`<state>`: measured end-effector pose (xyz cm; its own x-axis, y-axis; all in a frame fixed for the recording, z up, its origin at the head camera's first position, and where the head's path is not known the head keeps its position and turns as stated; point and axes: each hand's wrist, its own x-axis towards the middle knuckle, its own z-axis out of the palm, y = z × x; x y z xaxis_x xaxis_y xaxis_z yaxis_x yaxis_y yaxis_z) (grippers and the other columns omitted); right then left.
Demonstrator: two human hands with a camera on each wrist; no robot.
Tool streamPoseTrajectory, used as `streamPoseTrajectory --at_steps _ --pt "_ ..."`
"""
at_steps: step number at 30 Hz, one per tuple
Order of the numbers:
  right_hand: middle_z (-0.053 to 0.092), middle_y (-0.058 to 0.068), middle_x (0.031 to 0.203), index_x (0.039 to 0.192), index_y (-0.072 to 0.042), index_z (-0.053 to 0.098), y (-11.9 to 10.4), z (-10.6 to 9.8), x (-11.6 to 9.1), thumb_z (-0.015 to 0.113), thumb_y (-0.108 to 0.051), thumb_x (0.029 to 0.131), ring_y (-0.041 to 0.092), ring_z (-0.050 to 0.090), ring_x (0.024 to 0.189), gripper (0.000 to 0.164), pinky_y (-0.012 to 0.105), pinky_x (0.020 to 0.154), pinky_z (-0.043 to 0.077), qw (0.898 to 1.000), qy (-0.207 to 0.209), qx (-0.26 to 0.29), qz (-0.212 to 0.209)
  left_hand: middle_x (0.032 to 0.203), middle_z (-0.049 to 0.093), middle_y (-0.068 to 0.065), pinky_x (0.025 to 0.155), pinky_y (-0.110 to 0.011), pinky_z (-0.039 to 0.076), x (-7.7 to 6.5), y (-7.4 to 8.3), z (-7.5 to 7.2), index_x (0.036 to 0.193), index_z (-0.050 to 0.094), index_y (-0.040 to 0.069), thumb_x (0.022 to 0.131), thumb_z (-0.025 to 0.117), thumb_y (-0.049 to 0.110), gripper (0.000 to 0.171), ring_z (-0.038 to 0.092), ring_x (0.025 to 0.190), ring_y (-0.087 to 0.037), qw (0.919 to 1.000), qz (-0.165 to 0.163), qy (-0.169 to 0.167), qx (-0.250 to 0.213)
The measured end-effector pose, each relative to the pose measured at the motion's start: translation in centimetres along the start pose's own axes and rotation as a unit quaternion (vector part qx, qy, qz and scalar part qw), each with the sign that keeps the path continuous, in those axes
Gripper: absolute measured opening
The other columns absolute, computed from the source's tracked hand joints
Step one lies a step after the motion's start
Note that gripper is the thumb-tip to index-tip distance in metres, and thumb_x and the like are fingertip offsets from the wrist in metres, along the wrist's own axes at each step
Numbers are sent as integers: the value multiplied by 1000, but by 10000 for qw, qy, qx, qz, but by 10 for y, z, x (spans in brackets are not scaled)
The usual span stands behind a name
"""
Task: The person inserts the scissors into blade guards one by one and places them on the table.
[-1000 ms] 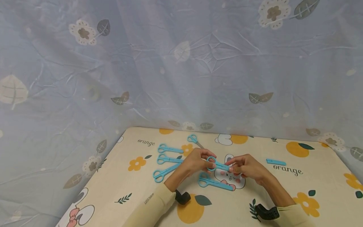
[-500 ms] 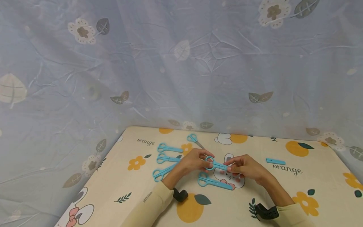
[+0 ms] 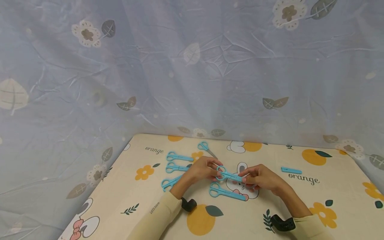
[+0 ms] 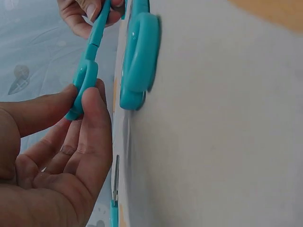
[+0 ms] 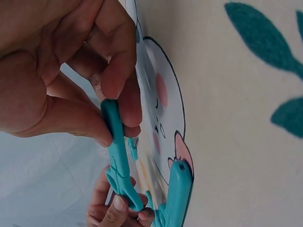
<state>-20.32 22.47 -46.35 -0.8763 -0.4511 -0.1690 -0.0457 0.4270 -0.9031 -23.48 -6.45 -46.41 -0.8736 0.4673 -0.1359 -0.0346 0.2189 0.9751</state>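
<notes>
Both hands share one pair of light blue scissors (image 3: 230,176), held just above the table with its blades inside a blue cover. My left hand (image 3: 204,170) pinches the finger loops; the left wrist view shows thumb and finger on the handle (image 4: 86,78). At the other end, my right hand (image 3: 261,179) pinches the cover (image 5: 116,127) near its tip. Directly below lies a second covered pair of scissors (image 3: 229,192), flat on the cloth. Beyond the left hand is an uncovered pair (image 3: 207,149) with grey blades showing.
Three more blue scissors lie left of the left hand: a far pair (image 3: 181,157), a middle pair (image 3: 177,167) and a near pair (image 3: 171,182) partly behind the forearm. A loose blue blade cover (image 3: 291,170) lies on the right. A patterned curtain (image 3: 192,83) stands behind the table.
My left hand has shifted slightly left with the scissors' loops, and more of the uncovered blades shows beyond it. The right hand keeps its pinch on the cover and has barely moved.
</notes>
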Motion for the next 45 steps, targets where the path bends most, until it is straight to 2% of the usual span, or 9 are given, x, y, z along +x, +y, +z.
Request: streamPoseTrajectory --at_steps 3,9,17,27,35,45 --pt "75 6 81 127 6 74 0 0 -1 73 -13 100 15 66 72 32 26 59 53 10000 -33 -26 -17 105 77 -15 71 -34 69 1 0 -1 124 74 0 94 76 -7 31 79 79 -21 9998 19 47 203" --pt "73 5 80 123 7 75 1 0 -2 71 -9 100 15 65 71 28 26 57 51 9998 -47 -166 -15 99 73 -11 69 -35 69 0 2 -3 116 78 2 93 77 -6 24 79 77 -27 9953 -13 329 908" --pt "72 5 77 118 5 78 2 2 -2 72 -9 100 13 62 68 24 24 55 49 9993 -1 -361 10 93 76 -6 65 -31 66 -2 3 -6 109 80 7 91 81 0 19 75 70 -19 9846 56 473 1682" --pt "72 5 77 112 4 80 0 3 -3 74 -8 98 16 62 69 19 22 53 46 9992 12 -399 8 94 76 -6 58 -23 58 -4 5 -9 112 80 7 91 79 -1 22 69 63 -15 9756 33 486 2139" --pt "71 5 78 112 3 80 0 3 -3 75 -10 99 16 62 70 19 23 54 47 9988 30 -481 65 107 78 -11 61 -24 59 -6 7 -12 117 81 9 94 81 9 22 73 71 -18 9654 -48 346 2586" --pt "70 4 79 112 0 80 2 6 -4 75 -17 101 18 61 72 21 23 55 45 9976 153 -641 201 97 77 -4 62 -25 57 -11 9 -16 121 78 6 99 79 21 26 74 79 -21 9620 -39 204 2724"
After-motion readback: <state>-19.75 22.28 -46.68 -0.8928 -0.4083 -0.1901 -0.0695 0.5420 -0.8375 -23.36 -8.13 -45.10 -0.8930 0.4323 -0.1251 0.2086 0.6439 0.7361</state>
